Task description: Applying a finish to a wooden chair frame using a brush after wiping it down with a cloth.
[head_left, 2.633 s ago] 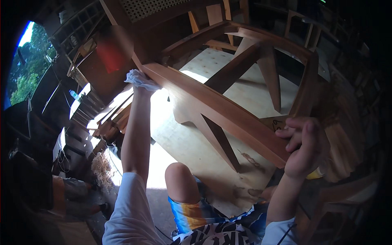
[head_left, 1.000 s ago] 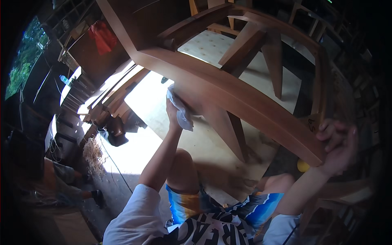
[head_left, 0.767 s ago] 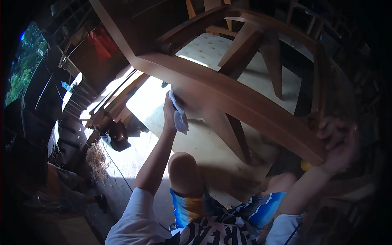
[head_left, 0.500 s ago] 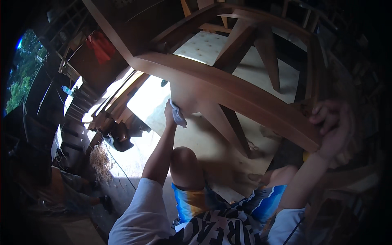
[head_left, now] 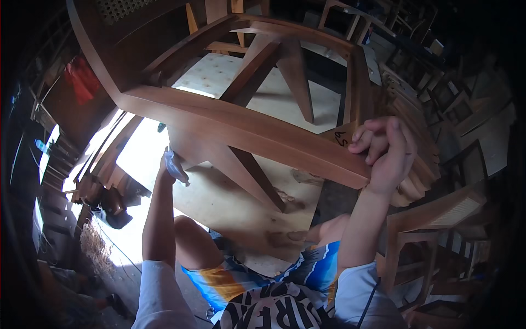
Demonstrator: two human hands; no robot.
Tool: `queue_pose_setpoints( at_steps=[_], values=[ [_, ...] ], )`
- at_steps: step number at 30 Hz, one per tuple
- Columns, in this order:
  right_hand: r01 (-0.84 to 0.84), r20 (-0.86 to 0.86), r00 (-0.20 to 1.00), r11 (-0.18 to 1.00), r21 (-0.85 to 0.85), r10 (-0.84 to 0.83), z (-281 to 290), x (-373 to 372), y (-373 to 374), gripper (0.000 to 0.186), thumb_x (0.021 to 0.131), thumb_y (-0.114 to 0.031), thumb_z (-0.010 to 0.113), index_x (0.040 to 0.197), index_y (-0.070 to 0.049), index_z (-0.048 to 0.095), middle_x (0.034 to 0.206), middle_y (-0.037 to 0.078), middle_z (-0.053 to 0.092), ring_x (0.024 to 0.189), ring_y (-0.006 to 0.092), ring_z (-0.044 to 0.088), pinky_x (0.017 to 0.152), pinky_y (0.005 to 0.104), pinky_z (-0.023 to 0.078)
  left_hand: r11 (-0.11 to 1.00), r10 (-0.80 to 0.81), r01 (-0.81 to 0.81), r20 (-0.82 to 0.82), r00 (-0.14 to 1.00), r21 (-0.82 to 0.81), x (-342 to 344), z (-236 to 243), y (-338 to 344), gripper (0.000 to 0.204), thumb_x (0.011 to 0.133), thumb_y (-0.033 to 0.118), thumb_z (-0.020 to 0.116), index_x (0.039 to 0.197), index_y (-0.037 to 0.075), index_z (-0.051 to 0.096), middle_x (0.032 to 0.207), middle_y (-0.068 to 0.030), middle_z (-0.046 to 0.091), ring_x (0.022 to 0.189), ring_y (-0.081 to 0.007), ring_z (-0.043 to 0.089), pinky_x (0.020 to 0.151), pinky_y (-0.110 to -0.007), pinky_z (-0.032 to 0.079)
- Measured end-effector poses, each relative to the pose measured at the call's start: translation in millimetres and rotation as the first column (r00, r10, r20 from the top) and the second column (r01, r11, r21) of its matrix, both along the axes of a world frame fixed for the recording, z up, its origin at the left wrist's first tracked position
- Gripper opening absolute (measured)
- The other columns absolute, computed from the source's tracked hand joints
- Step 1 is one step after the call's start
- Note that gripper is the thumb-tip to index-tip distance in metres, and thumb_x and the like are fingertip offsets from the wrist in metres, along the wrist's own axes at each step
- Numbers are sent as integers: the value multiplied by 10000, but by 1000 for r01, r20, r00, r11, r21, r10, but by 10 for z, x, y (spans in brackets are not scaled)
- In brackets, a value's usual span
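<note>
A brown wooden chair frame point(head_left: 235, 118) with an open seat and splayed, tapered legs stands before me on a pale plywood sheet point(head_left: 230, 225). At the near right corner of the seat frame, my right hand point(head_left: 390, 151) is closed with curled fingers, its wrist below the rail's end. My left hand point(head_left: 166, 160) reaches down by the near leg's broad upper part. A crumpled grey-white rag point(head_left: 176, 169) is in that hand and lies against the wood. The left fingers are mostly hidden behind the rag and in glare.
Stacked curved wooden pieces point(head_left: 413, 159) lie to the right, with another chair frame point(head_left: 422, 219) nearer me. Boards point(head_left: 104, 159) and a heap of shavings point(head_left: 96, 247) are on the left. Red cloth point(head_left: 82, 79) hangs at the far left.
The view has turned right, so the chair and both hands appear farther left and more of the right side shows. Both hands stay at the same parts of the chair.
</note>
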State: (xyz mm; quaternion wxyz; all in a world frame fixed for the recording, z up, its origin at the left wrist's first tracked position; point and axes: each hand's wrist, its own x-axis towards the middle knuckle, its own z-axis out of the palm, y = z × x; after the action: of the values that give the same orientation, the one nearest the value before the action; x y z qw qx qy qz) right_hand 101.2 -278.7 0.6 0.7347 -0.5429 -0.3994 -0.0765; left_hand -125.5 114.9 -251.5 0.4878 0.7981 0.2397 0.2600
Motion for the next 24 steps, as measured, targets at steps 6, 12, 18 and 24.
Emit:
queue_pose_setpoints(
  at_steps=[6, 12, 18, 24],
  values=[
    [8, 34, 999, 1000, -17, -8, 30, -23, -51, 407, 1030, -281, 459, 834, 24, 644, 424, 55, 406, 455, 194, 528, 646, 355, 507, 783, 213, 173, 519, 828, -598, 497, 20, -241, 546, 1043, 228, 452, 1518, 6, 303, 1468, -186, 471, 1282, -315, 542, 1080, -403, 469],
    [-16, 37, 999, 1000, 16, 15, 3, -38, 54, 424, 1039, -295, 442, 848, 18, 655, 427, 51, 391, 446, 189, 499, 651, 357, 504, 813, 177, 299, 701, 691, -500, 387, -804, 308, 551, 1073, 284, 377, 1556, 48, 256, 1522, -165, 419, 1379, -311, 460, 1139, -432, 416],
    [-93, -7, 996, 995, 27, 93, -51, -26, 211, 413, 1032, -299, 457, 833, 12, 642, 442, 61, 391, 471, 194, 482, 670, 364, 498, 604, 472, 430, 736, 485, -671, 118, -425, -167, 577, 1061, 314, 393, 1568, 71, 262, 1539, -145, 420, 1388, -293, 439, 1141, -430, 393],
    [29, 38, 999, 1000, 7, -29, 44, -18, -10, 411, 1025, -322, 458, 835, -2, 632, 448, 70, 393, 490, 211, 487, 672, 367, 498, 342, 606, 499, 592, 531, -797, 537, 501, -894, 532, 1055, 390, 279, 1455, 91, 461, 1472, -100, 508, 1301, -323, 519, 1097, -513, 426]
  ],
)
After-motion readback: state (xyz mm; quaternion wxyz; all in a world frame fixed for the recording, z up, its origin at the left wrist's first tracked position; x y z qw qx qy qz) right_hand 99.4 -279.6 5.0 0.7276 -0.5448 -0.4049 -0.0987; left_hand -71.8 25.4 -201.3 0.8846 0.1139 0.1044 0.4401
